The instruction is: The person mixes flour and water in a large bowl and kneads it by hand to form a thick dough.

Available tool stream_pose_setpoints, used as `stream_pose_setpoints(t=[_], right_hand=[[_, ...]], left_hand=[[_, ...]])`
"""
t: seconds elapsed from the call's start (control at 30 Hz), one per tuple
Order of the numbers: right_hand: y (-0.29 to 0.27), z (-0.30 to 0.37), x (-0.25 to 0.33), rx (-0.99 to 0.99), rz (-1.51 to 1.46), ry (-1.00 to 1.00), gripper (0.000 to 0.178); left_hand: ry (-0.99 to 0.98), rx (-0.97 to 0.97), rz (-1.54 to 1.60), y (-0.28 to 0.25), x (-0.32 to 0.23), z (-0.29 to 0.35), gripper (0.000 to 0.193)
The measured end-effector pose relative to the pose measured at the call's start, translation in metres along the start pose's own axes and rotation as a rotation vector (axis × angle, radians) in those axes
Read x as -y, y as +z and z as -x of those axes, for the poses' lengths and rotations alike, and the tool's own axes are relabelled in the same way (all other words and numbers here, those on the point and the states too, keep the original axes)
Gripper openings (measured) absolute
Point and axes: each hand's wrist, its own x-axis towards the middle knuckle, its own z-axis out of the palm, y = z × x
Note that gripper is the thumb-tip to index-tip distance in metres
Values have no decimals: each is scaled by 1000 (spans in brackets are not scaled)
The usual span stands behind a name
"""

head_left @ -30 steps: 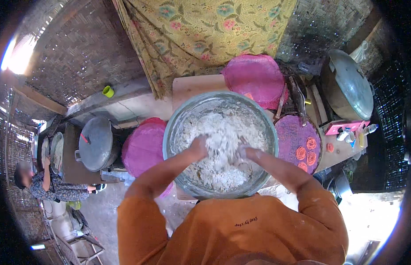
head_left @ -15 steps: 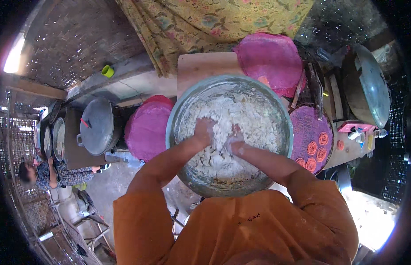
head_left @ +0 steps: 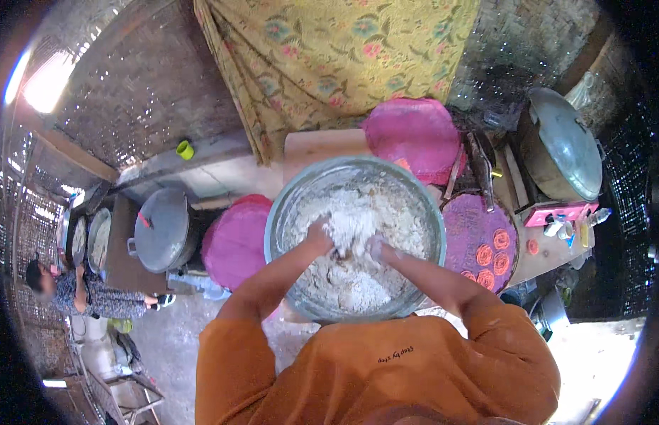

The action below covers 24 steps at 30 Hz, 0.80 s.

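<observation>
In the head view, the left grip and the right grip are sunk in a pale, floury mixture, each just beside the other. Flour hides the fingers, so I cannot tell how far either is open or what it has hold of. The mixture surrounds both grips inside a wide basin. Right of the right grip, orange coils lie on a purple round tray; left of the left grip stands a lidded pot.

Fingers partly hidden in white powder
</observation>
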Motion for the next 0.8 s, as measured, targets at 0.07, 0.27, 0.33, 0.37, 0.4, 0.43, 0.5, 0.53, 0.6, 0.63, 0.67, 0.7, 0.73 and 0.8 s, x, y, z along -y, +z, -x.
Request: stream_pose_setpoints(t=[0.07, 0.27, 0.33, 0.37, 0.4, 0.43, 0.5, 0.53, 0.6, 0.63, 0.67, 0.7, 0.73, 0.8], right_hand=[[-8, 58, 19, 68, 657, -1, 18], [-32, 176, 53, 93, 1192, 129, 17], [-41, 164, 59, 79, 1217, 173, 17], [-44, 150, 64, 81, 1235, 181, 17], [-46, 129, 71, 80, 1262, 186, 17], [-49, 110, 70, 65, 1274, 209, 17], [-52, 76, 70, 35, 1291, 252, 16], [-54, 61, 69, 14, 1294, 271, 16], [-61, 34, 65, -44, 1275, 308, 16], [-66, 28, 61, -91, 1257, 341, 16], [-67, 16, 62, -117, 1253, 340, 16], [-69, 5, 62, -140, 1248, 337, 15], [-63, -13, 69, -144, 1262, 302, 15], [-63, -31, 67, -191, 1232, 286, 15]], left_hand=[[116, 11, 54, -18, -1, 12, 29], [-186, 606, 431, -40, 3, -33, 30], [-390, 509, 325, -19, 16, -61, 29], [-394, 504, 337, 5, 31, -68, 29], [-330, 491, 290, 35, 53, -71, 29], [-287, 493, 271, 48, 59, -79, 29], [-246, 450, 283, 54, 64, -91, 29], [-202, 480, 297, 50, 64, -98, 31], [-146, 518, 311, 33, 56, -110, 33], [-217, 540, 465, 16, 39, -118, 35], [-263, 536, 541, 16, 39, -118, 36], [-312, 528, 618, 17, 40, -117, 37], [-213, 436, 509, 38, 61, -108, 38], [-91, 356, 388, 51, 65, -108, 39]])
